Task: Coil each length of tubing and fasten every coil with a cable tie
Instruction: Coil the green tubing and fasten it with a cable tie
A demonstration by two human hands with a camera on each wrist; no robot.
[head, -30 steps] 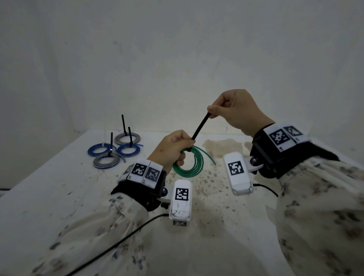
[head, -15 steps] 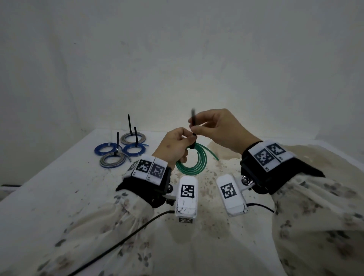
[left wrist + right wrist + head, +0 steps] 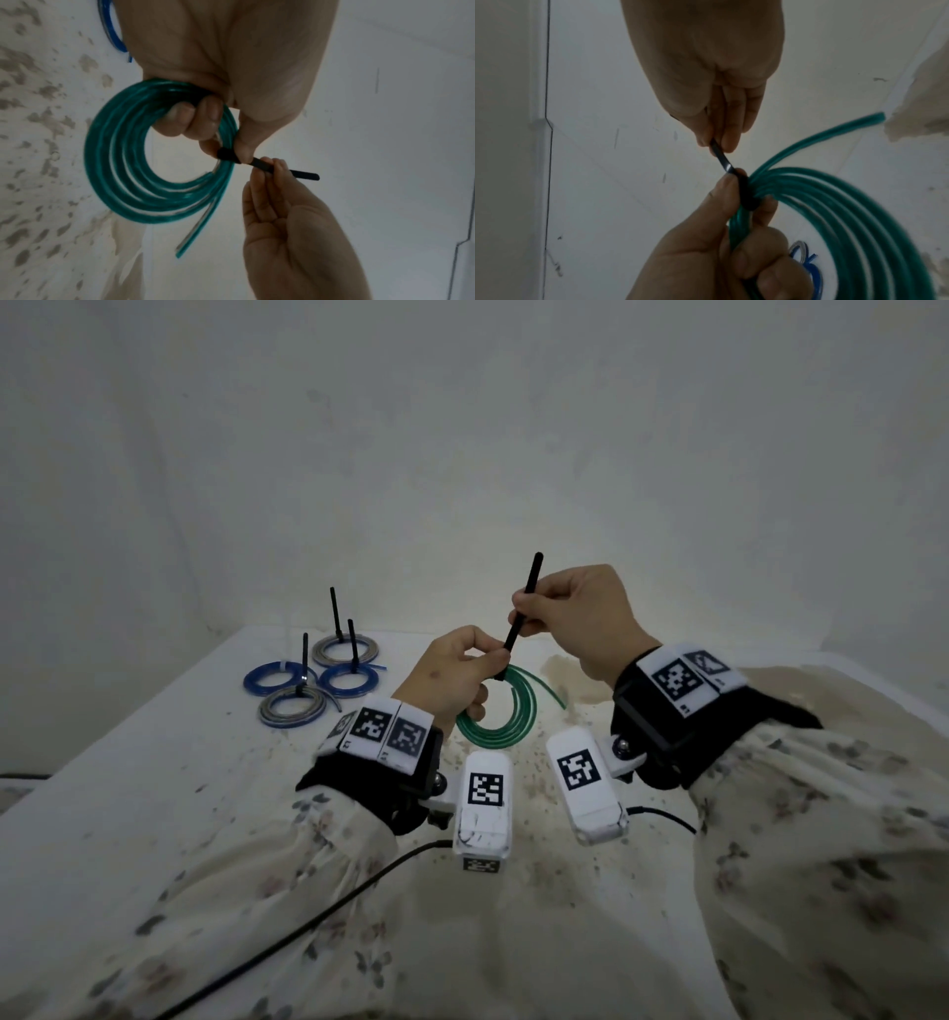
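Head view showed, nearest the camera, two floral sleeves (image 3: 801, 819) with black wrist straps and white tagged camera blocks (image 3: 482, 806), a black cable trailing from the left one. Just beyond, the left hand (image 3: 452, 677) was curled around the green tubing coil (image 3: 506, 716), held above the stained white table (image 3: 154, 788); the left wrist view had its fingers (image 3: 190, 119) hooked through the coil's middle and its thumb pressed on the black cable tie (image 3: 267, 165) where the tie wrapped the bundled strands. One loose end of the tubing stuck out from the coil (image 3: 834, 205). The right hand (image 3: 575, 618), a little higher and to the right, pinched the tie's free tail (image 3: 521, 613) between thumb and fingertips, the other fingers folded in; the tail ran straight and tilted up and to the right from the left hand, its tip poking past the right hand's fingers. In the right wrist view the tie (image 3: 744, 192) banded the strands close together just beside the left thumb. Farther back on the left of the table lay four tied coils close together, two blue (image 3: 269, 677) and two grey (image 3: 292, 708), three with an upright black tie tail (image 3: 336, 616) plainly showing. Behind everything stood a plain pale wall (image 3: 462, 428).
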